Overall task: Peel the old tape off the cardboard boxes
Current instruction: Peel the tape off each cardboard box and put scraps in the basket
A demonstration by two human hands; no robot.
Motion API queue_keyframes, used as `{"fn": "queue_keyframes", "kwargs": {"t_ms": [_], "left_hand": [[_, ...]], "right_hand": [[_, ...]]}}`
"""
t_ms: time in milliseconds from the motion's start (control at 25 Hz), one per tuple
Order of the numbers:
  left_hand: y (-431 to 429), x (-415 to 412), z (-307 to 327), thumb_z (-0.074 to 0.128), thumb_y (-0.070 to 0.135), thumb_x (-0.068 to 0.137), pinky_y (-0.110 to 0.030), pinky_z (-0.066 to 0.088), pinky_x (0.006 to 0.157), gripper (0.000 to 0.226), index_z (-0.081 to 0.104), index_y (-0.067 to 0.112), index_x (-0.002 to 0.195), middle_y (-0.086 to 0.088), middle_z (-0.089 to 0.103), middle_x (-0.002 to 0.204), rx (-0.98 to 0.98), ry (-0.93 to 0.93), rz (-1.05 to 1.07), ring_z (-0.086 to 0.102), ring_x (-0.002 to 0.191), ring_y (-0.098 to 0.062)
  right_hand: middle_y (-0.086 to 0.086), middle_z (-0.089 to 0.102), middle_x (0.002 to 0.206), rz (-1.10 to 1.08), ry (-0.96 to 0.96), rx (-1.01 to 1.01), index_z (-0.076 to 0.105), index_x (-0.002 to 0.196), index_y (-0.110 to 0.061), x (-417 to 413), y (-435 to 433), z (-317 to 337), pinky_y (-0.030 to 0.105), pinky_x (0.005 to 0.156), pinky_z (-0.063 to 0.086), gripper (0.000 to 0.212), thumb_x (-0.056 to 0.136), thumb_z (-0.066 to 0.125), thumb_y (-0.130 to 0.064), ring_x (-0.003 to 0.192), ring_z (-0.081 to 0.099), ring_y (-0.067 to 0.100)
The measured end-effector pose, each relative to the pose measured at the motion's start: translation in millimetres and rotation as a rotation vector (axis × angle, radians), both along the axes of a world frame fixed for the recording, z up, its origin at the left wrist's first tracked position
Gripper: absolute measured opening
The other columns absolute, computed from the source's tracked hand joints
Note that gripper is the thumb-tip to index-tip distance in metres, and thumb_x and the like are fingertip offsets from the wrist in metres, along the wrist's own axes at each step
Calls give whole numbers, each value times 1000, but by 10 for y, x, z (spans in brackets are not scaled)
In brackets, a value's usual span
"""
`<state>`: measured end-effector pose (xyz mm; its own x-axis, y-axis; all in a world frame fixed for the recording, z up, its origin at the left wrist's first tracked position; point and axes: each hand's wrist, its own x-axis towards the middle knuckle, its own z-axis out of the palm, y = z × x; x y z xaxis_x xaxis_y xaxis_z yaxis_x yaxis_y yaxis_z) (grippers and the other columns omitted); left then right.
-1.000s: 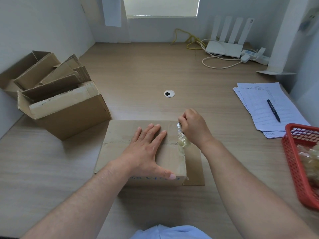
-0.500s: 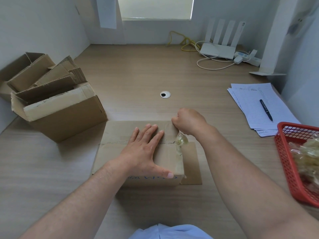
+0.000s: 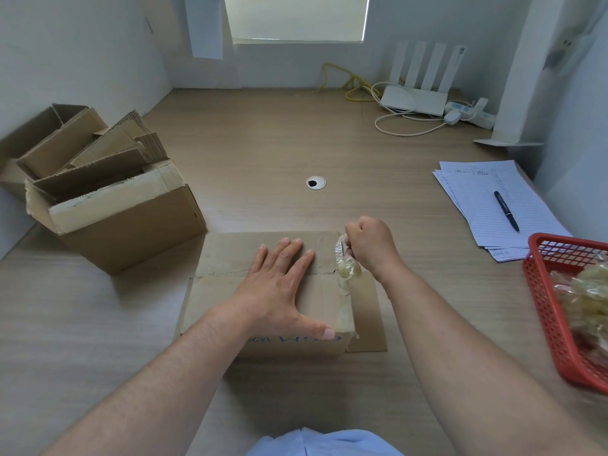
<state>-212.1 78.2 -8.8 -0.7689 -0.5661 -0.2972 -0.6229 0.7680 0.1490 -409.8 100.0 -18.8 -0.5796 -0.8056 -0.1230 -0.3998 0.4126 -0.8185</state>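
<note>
Under right fingers (image 3: 352,236), tape (image 3: 347,270), apparently pinched

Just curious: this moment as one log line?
left hand: flat on brown cardboard box | right hand: pinching crumpled clear tape

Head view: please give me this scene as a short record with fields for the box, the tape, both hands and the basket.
box: closed cardboard, on the desk near the person
tape: clear strip partly lifted at the box's right edge, crumpled at its lower end
left hand: flat on the box top, pressing
right hand: pinches the tape
basket: red, at the right, holds crumpled clear scraps
</note>
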Motion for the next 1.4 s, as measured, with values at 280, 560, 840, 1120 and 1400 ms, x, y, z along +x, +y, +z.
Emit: {"fn": "queue_keyframes", "kwargs": {"t_ms": [280,560,840,1120,1400], "left_hand": [[-17,9,-26,24,102,42,-42,-18,116,139,-16,26,151,7,-25,157,-10,22,-6,-34,139,-10],[-14,8,-46,24,102,41,-42,-18,116,139,-13,26,152,7,-22,158,-18,50,-1,-31,140,-9],[-55,-54,-32,24,102,38,-42,-17,116,142,-7,25,153,6,-16,159,-8,77,49,-26,143,-11],[-146,-100,-37,25,102,35,-41,-16,116,144,-2,25,153,4,-11,160,-13,87,75,-22,144,-12],[-152,-102,-62,24,103,32,-40,-16,116,145,0,27,153,4,-9,161,-33,94,88,-20,145,-11]], "right_hand": [[6,57,73,-25,-324,-39,52,87,-13,-75,70,73,19,38,38,23,96,41,-31,38,52,13],[1,63,77,147,-112,-109,67,86,-15,-66,204,120,22,54,51,22,84,55,3,54,58,8],[-6,61,74,176,97,-184,64,76,-18,-55,424,353,24,66,49,16,85,61,-4,57,59,9],[-9,62,74,221,200,-249,72,79,-9,-67,796,576,25,69,47,10,79,67,-1,68,57,10],[-5,59,109,516,345,238,68,115,-26,81,953,292,27,89,43,28,90,56,-21,98,55,13]]}}
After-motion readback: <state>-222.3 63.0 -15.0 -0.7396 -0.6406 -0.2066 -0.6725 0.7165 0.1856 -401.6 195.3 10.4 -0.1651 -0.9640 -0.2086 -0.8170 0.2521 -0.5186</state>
